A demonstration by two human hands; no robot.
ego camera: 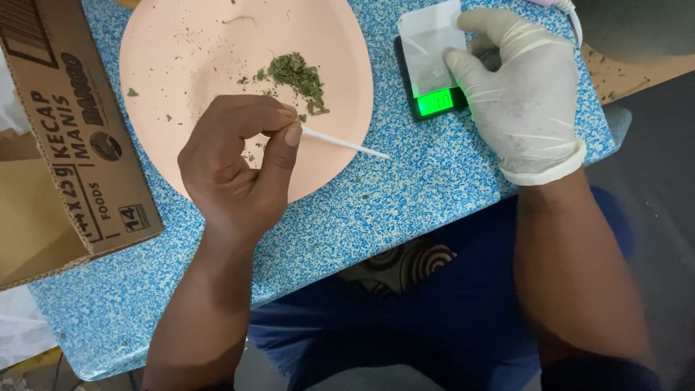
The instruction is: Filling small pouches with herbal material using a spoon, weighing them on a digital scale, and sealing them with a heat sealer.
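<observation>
My bare left hand point(235, 163) is closed around a thin white stick point(347, 145) that points right over the lower rim of a pale pink plate point(181, 43). A small heap of dried green leaf bits point(297, 76) lies on the plate just above that hand. My right hand point(521, 94), in a white glove, rests on a small black pocket scale point(431, 101) with a lit green display. A small clear plastic bag point(431, 43) lies on the scale's platform, and the gloved fingers touch its right side.
A brown cardboard box point(65, 137) stands at the left, on the blue speckled board point(391, 203) across my lap. A white cable point(575, 18) runs at the top right. Blue trousers and dark floor show below and right.
</observation>
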